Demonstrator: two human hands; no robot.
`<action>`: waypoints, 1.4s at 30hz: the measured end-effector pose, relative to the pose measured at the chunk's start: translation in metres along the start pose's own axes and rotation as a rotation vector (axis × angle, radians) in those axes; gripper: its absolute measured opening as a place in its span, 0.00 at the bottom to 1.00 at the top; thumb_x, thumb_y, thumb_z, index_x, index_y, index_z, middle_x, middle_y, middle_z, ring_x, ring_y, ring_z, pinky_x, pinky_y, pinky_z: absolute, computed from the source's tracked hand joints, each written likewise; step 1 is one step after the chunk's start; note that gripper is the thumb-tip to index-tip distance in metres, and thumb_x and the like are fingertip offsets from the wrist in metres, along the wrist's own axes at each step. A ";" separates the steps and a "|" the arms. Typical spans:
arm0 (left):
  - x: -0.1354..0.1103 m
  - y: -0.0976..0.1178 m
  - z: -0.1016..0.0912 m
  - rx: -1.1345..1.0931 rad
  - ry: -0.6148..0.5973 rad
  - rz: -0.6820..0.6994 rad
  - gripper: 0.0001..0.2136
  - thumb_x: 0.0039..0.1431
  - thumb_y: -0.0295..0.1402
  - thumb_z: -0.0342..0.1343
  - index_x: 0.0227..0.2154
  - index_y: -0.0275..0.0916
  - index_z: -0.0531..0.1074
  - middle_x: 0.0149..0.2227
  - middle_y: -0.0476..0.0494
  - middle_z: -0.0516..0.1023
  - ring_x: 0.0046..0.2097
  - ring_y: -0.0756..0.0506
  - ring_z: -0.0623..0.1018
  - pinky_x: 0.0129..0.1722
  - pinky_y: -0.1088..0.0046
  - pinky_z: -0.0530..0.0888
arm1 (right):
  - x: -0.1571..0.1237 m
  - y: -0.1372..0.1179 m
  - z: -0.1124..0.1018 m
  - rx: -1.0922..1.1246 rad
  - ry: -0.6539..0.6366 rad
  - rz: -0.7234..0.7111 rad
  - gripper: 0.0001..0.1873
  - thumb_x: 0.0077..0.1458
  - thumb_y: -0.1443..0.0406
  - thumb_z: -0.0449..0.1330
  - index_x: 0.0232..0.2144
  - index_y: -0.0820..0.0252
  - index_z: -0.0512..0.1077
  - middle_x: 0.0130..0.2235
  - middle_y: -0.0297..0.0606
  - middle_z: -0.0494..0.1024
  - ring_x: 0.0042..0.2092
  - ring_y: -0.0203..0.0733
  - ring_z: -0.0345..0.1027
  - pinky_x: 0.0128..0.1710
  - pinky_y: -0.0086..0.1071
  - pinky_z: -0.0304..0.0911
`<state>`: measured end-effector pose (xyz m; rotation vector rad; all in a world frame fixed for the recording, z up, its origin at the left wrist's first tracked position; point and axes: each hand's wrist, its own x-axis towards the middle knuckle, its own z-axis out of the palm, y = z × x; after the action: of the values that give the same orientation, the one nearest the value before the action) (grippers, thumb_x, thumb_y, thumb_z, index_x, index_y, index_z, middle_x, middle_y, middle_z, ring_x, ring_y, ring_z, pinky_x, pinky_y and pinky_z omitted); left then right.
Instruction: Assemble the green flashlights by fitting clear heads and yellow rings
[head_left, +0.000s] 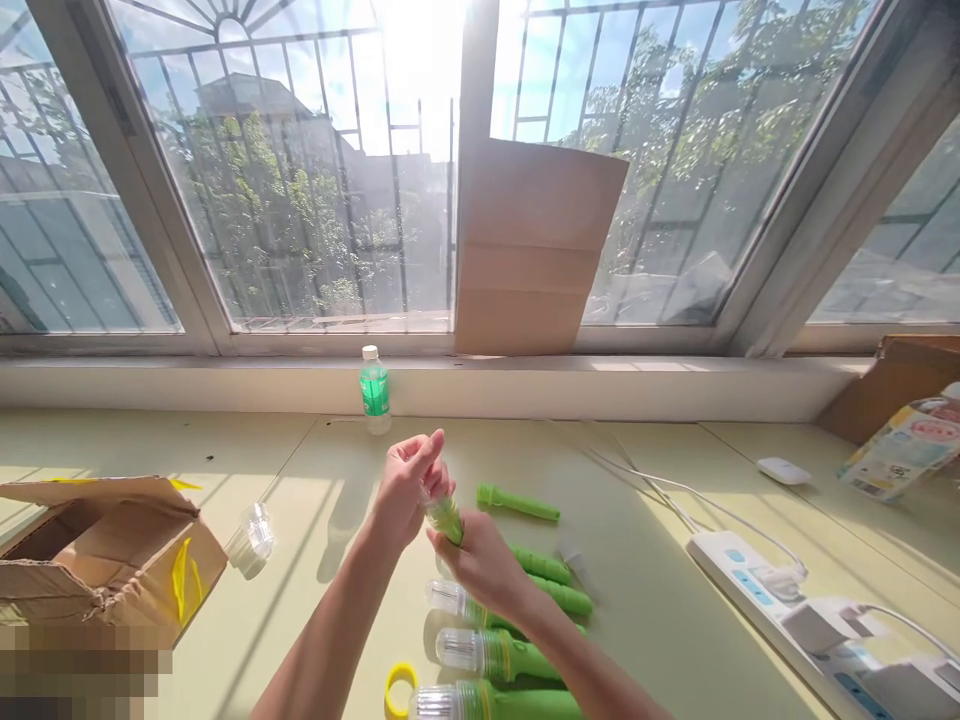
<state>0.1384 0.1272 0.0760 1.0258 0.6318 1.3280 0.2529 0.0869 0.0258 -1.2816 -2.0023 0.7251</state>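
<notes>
Over the middle of the table, both hands are closed on one green flashlight-like tube with a clear end (445,517). My left hand (409,485) grips the clear end, its fingers partly covering it. Wrapped around the green body is my right hand (480,560), which hides most of it. Beneath my right forearm lie several similar green tubes with clear ribbed caps (461,650), side by side. A separate green tube (519,502) with a threaded end lies just beyond my right hand. Near the front edge of view is a yellow ring (400,690).
An open cardboard box (150,590) stands at left, beside clear plastic caps (253,540). A green-labelled bottle (375,390) stands by the window ledge. At right are a power strip (750,590) with plugs and cables, a white device (784,471) and a carton-like package (900,450).
</notes>
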 end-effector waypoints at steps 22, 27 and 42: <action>-0.015 -0.020 -0.173 1.288 0.265 -0.146 0.13 0.50 0.48 0.54 0.26 0.42 0.68 0.27 0.45 0.76 0.33 0.41 0.76 0.33 0.69 0.67 | -0.012 0.105 -0.055 -0.418 -0.021 0.169 0.11 0.53 0.66 0.58 0.39 0.57 0.75 0.39 0.39 0.77 0.39 0.43 0.72 0.40 0.31 0.61; -0.026 -0.011 -0.188 1.393 0.263 -0.177 0.11 0.51 0.45 0.52 0.27 0.42 0.68 0.29 0.43 0.76 0.36 0.39 0.76 0.33 0.68 0.66 | -0.018 0.118 -0.080 -0.471 0.077 0.214 0.17 0.57 0.64 0.54 0.47 0.61 0.73 0.46 0.48 0.75 0.49 0.50 0.67 0.47 0.38 0.60; -0.021 -0.034 -0.078 1.286 -0.058 0.135 0.12 0.59 0.45 0.50 0.33 0.42 0.70 0.38 0.42 0.76 0.43 0.40 0.74 0.42 0.66 0.68 | 0.017 0.145 -0.075 -0.482 0.045 0.393 0.08 0.53 0.67 0.52 0.36 0.60 0.69 0.29 0.39 0.75 0.30 0.43 0.67 0.28 0.30 0.53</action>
<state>0.0841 0.1280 0.0072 2.1326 1.4554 0.9049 0.3870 0.1641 -0.0289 -1.9909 -1.9770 0.3821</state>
